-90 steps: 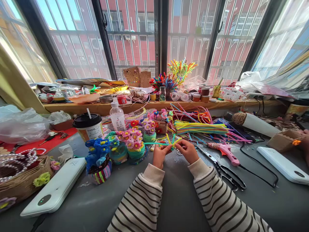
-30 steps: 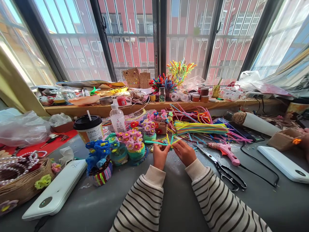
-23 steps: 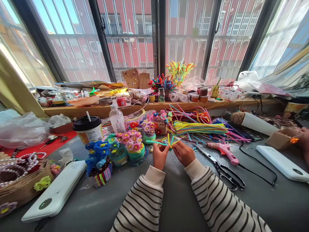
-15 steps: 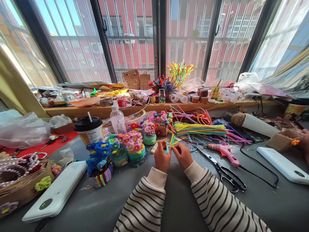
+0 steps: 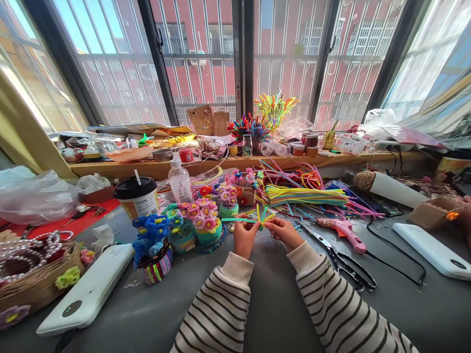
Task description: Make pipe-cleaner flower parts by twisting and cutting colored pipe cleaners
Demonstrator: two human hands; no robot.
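Above the grey table, my left hand (image 5: 244,237) pinches a small cluster of yellow and green pipe cleaners (image 5: 262,215) that fan out from one middle. A turquoise strand sticks out leftward past its fingers. From the other side, my right hand (image 5: 283,232) has thumb and fingers closed on a yellow strand of the same cluster. Left of my hands stand little pots of pipe-cleaner flowers, one with pink blooms (image 5: 206,215), one with blue blooms (image 5: 151,225). Behind lies a bundle of yellow and green pipe cleaners (image 5: 307,195).
Black-handled scissors (image 5: 336,260) and a pink glue gun (image 5: 344,231) with its cord lie to the right. White power banks (image 5: 88,289) lie at both sides. A lidded cup (image 5: 136,198) and a water bottle (image 5: 180,181) stand back left. Another person's hand (image 5: 466,215) shows at the right edge.
The strands have turned and spread: a turquoise one now points left past my left hand, and yellow ones fan upward and right. My right hand has shifted slightly right.
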